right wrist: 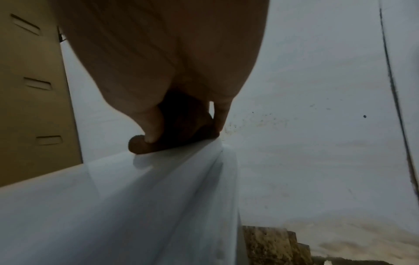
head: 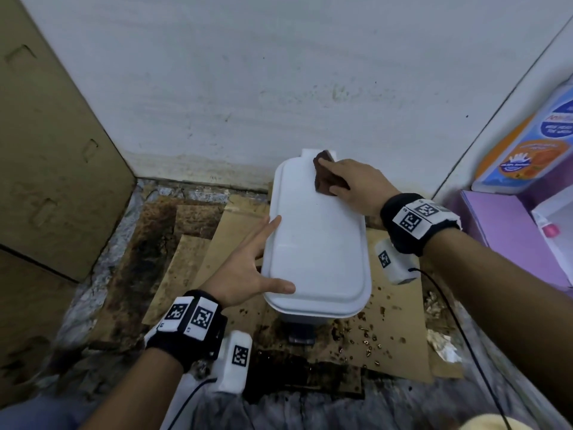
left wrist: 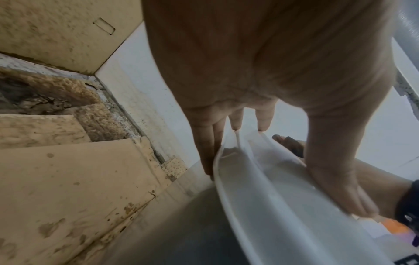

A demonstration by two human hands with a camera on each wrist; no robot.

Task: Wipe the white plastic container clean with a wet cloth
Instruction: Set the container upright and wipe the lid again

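A white plastic container [head: 316,243] with a closed lid stands on cardboard on the floor, close to the wall. My right hand [head: 350,184] grips a dark brown cloth [head: 322,178] and presses it on the lid's far right corner. In the right wrist view the thumb and a finger curl round the cloth [right wrist: 181,129] on the lid [right wrist: 136,206]. My left hand [head: 251,268] is spread flat against the lid's left edge, thumb on the near top. In the left wrist view its straight fingers [left wrist: 204,143] lie along the rim [left wrist: 272,197], with the cloth [left wrist: 290,145] beyond.
Stained cardboard sheets [head: 201,252] cover the dirty floor, with crumbs [head: 369,339] scattered in front of the container. A tall cardboard panel [head: 52,144] leans at the left. A white wall [head: 279,88] stands behind. A purple unit [head: 511,237] with colourful packs [head: 527,150] is at the right.
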